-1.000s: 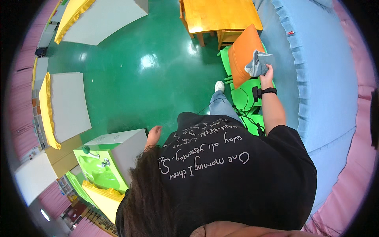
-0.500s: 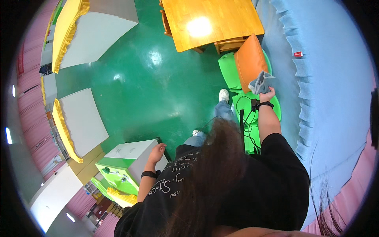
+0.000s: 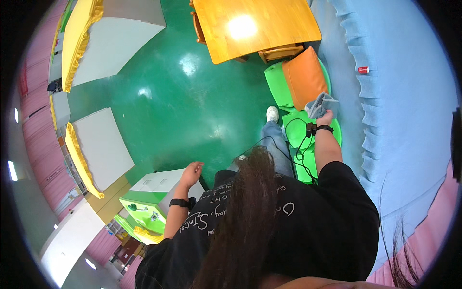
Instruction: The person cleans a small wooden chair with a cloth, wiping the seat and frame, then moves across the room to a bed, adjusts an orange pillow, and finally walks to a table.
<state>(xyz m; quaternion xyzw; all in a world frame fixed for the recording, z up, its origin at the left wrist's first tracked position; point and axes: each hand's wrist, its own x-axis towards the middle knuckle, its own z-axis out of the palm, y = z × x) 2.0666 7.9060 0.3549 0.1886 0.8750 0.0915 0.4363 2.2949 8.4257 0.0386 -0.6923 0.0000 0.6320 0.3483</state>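
Note:
My right hand is closed around a folded grey-blue cloth. The cloth lies against the lower edge of an orange cushion, above a bright green chair. Whether it presses on the cushion, I cannot tell. Away from everything I could grip, my left hand hangs at my left side near a white and green cabinet, its fingers slightly bent and apart. A black band with a small dark box and cables sits on my right wrist.
Ahead stands a wooden table with a wooden chair tucked in. A blue cloth-covered surface runs along my right, with a small red item on it. White units with yellow covers stand left on the green floor.
My right hand and the cloth have shifted slightly nearer to me. My left hand has risen a little, and one leg has come further into view.

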